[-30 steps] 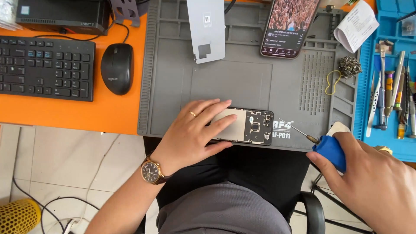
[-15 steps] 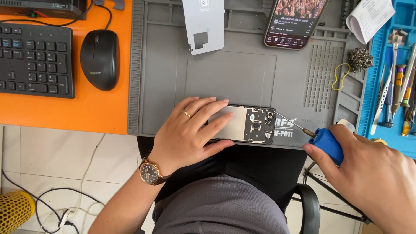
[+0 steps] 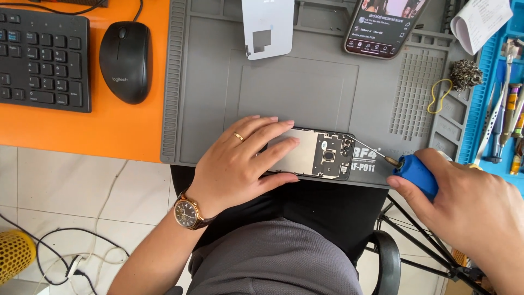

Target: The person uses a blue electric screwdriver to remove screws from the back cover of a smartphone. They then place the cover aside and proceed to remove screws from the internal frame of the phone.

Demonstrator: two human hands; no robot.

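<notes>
An opened phone with its back off lies near the front edge of a grey repair mat. My left hand, with a ring and a wristwatch, presses flat on the phone's left part and holds it down. My right hand grips a blue-handled screwdriver. Its thin tip reaches the phone's right edge by the camera module.
A white back cover and a lit phone lie at the mat's far side. A black mouse and keyboard sit on the orange desk at left. A blue tool tray stands at right, with a yellow rubber band beside it.
The view has shifted slightly, so everything sits a little further left. My right hand brought the screwdriver tip closer to the phone's right edge. My left hand stays on the phone.
</notes>
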